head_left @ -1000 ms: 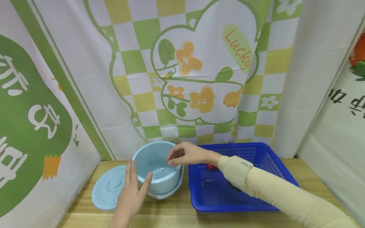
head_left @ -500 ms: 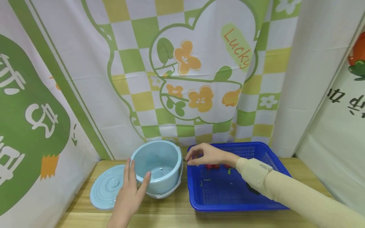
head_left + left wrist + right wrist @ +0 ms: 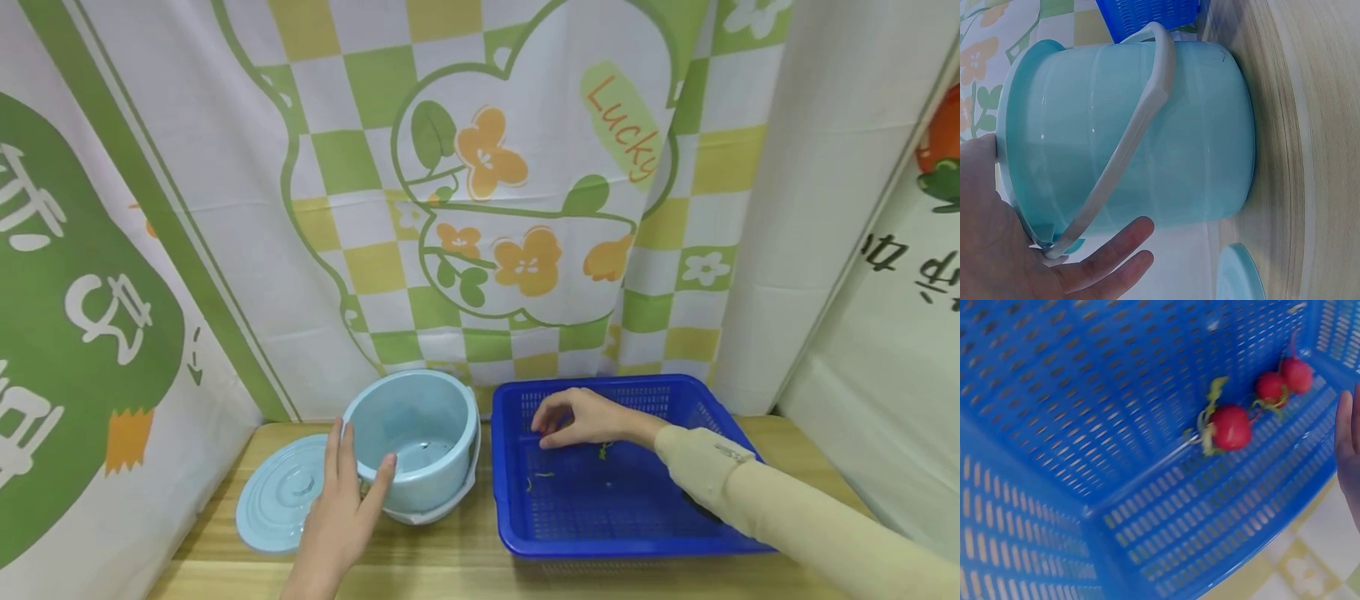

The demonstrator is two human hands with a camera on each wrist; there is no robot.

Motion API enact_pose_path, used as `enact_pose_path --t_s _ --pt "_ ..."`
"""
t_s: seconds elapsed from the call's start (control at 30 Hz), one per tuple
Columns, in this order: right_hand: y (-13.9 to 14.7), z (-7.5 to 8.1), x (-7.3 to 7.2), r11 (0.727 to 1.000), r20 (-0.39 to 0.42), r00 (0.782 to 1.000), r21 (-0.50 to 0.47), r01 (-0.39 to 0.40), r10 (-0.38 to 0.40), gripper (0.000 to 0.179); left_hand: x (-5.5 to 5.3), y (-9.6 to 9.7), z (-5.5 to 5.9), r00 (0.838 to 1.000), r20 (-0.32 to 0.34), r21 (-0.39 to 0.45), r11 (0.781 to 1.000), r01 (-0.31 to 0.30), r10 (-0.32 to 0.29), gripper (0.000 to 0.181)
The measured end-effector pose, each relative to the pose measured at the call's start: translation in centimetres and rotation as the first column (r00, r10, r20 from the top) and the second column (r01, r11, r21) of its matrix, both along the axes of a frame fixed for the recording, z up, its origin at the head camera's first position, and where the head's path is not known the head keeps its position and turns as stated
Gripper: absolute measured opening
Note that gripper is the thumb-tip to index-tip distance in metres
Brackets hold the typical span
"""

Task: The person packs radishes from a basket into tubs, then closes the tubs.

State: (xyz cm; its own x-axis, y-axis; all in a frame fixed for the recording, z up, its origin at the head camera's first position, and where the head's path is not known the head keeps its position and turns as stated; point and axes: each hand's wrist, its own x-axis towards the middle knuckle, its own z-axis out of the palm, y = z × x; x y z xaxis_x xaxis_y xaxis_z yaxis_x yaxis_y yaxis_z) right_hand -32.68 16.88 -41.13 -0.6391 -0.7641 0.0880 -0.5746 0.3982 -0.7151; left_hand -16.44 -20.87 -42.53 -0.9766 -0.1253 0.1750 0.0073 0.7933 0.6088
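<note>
My left hand (image 3: 341,500) rests at the near-left rim of a light blue bucket (image 3: 438,492), its fingers straight or relaxed. In the left wrist view the thumb side touches the rim, and other fingers reach past the white handle (image 3: 1129,140). My right hand (image 3: 588,419) hovers over the back left of a blue plastic basket (image 3: 622,547), thumb and fingers loosely bent and apart. Beneath it lie red radishes, mostly hidden in the head view. The right wrist view shows a leafy radish (image 3: 1231,427) and two more radishes (image 3: 1296,375) there, with the fingers (image 3: 1344,428) beside them.
The bucket's light blue lid (image 3: 270,500) lies on the wooden table (image 3: 450,575) left of the bucket. Leaf scraps (image 3: 544,475) dot the basket floor, and something dark (image 3: 701,505) sits by my right sleeve. A patterned cloth (image 3: 525,350) hangs close behind.
My right hand has moved right, from over the bucket's opening, past the basket's left edge, to above the radishes. My left hand has stayed at the bucket's rim.
</note>
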Motion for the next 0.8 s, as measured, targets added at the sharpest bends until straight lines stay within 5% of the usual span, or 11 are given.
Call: enact_pose_path --t_s 0.5,0.8 --pt "3.6 -1.7 -1.2 0.976 -0.184 0.967 0.095 0.198 -0.178 0.028 -0.1 0.0 0.0 1.000 -0.006 -0.002 1.000 0.002 -0.002 0.094" --pt "4.7 -3.0 -0.9 0.963 -0.287 0.949 0.194 0.188 -0.127 0.030 -0.1 -0.1 0.0 1.000 0.002 0.003 1.000 0.004 -0.004 0.094"
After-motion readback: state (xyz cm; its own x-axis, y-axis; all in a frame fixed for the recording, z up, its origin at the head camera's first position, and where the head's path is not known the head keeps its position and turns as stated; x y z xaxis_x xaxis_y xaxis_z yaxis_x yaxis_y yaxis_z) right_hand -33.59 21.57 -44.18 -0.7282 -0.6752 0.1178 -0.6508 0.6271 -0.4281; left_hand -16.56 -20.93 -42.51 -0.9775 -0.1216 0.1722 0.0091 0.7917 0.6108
